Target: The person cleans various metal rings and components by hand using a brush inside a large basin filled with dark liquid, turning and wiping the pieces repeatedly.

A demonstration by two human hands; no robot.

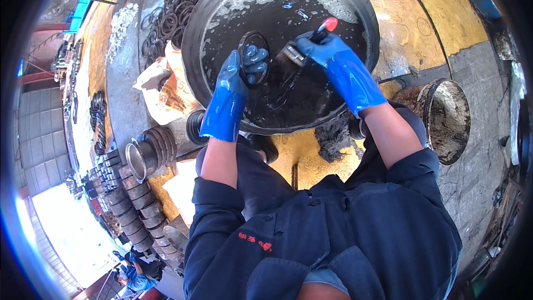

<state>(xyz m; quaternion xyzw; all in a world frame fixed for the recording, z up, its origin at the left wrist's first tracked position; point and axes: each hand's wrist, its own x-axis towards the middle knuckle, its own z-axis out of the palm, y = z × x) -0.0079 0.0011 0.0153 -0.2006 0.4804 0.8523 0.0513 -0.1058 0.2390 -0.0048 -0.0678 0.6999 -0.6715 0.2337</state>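
Note:
Both my hands wear wet blue rubber gloves and are held over a wide, dark round tub of black liquid with pale foam along its far side. My left hand grips a thin black ring, which stands roughly upright above the liquid. A brush with a flat metal band and a red-tipped dark handle is in my right hand. Its bristles point left toward the ring, with a gap between them. Palm and fingers of the right hand partly hide the handle.
Many black rings lie heaped left of the tub, above an open white-and-orange sack. Ribbed metal cylinders and stacked ring-shaped parts stand lower left. A stained bucket lies at right. Another person is at lower left.

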